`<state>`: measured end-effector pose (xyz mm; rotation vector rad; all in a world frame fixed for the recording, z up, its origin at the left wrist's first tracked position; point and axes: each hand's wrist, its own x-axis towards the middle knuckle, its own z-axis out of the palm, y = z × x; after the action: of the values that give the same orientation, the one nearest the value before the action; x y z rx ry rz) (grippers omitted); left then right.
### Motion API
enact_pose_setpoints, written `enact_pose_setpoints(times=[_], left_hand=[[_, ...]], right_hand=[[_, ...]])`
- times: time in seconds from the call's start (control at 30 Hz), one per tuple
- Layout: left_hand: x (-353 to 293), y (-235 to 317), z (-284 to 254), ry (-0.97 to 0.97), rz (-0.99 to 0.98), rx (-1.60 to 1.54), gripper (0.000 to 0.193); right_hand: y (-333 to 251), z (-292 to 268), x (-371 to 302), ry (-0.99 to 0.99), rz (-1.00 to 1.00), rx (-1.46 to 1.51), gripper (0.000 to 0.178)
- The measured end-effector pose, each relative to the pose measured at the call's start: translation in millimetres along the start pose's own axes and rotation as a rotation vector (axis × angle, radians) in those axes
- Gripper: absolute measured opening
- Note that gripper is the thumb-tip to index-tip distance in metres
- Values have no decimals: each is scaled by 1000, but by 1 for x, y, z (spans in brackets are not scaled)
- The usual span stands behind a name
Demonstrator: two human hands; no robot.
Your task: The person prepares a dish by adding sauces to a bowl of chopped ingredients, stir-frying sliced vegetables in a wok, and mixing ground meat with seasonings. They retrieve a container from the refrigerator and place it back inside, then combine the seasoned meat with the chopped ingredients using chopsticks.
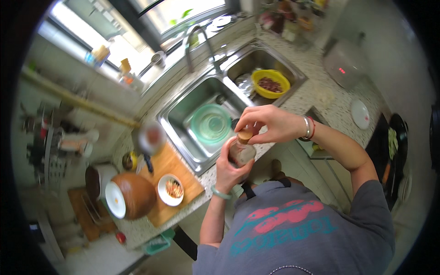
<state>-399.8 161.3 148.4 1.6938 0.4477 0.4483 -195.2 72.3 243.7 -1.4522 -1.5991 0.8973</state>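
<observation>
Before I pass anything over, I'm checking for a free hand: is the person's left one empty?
No, the left hand has its fingers and thumb around a clear jar.

The left hand (pixel 231 167) hides part of the clear glass jar (pixel 243 154) with its fingers, and the reddish contents are too blurred to name; the right hand (pixel 270 124) covers some of the round tan stopper's (pixel 244 135) rim. Over the far corner of the light wooden cutting board (pixel 183 167), a smeared round vessel (pixel 152 137) is possibly a bowl. The grey short-sleeved T-shirt (pixel 293 247) runs off the lower edge.
</observation>
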Motion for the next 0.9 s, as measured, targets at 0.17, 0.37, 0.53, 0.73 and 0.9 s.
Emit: enact_pose_setpoints(times=[0.17, 0.37, 0.53, 0.73, 0.9], left_hand=[[-3, -19, 4, 171, 52, -12, 78], [50, -1, 56, 228, 381, 443, 73], [141, -2, 150, 141, 346, 64, 67], [268, -20, 265, 124, 401, -101, 69], [345, -29, 342, 186, 381, -126, 71]], right_hand=[[11, 50, 12, 193, 1, -47, 35], [8, 7, -33, 405, 25, -141, 38], [37, -55, -116, 887, 141, 217, 40], [69, -94, -230, 1197, 353, 360, 23], [84, -96, -288, 1342, 495, 297, 25]])
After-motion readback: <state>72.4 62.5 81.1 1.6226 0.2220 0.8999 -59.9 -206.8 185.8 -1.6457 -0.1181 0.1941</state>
